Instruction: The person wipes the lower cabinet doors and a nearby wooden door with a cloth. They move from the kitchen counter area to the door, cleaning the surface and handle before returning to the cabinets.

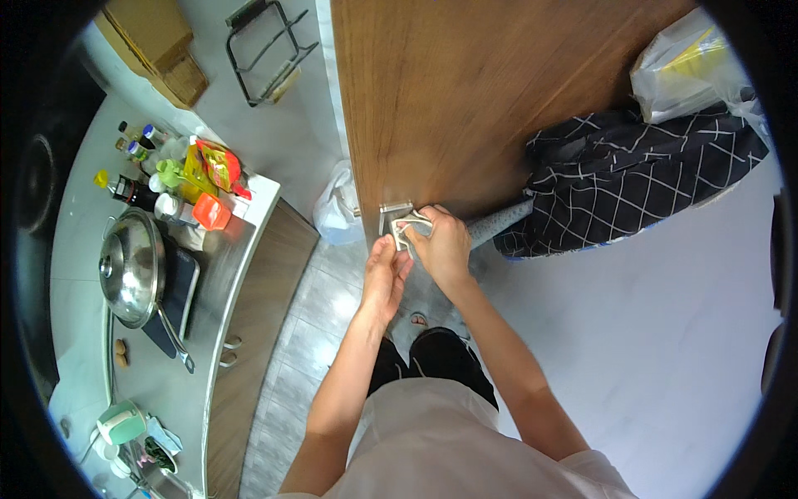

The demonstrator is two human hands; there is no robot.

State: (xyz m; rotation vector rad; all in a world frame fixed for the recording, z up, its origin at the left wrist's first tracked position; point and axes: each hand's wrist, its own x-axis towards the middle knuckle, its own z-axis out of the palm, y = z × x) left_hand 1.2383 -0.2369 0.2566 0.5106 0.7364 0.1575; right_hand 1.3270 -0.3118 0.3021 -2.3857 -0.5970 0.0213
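My right hand [444, 243] grips a small pale, looped object [403, 226], perhaps a cloth or a plastic fitting; which one I cannot tell. The fingers of my left hand [383, 274] touch its lower left side. Both hands are at the edge of a brown wood-grain door or panel [449, 100]. Just behind the object, a squarish metallic or clear fitting [396, 209] sits at the panel's lower corner. Fingers partly hide both the object and the fitting.
On the left, a counter [206, 312] holds a lidded pan [132, 268], bottles and packets [218, 167]. A white plastic bag [338, 206] is beside the panel. A black checked cloth [636, 181] and a bulging plastic bag [692, 68] are at right. A metal rack [268, 53] is upper left.
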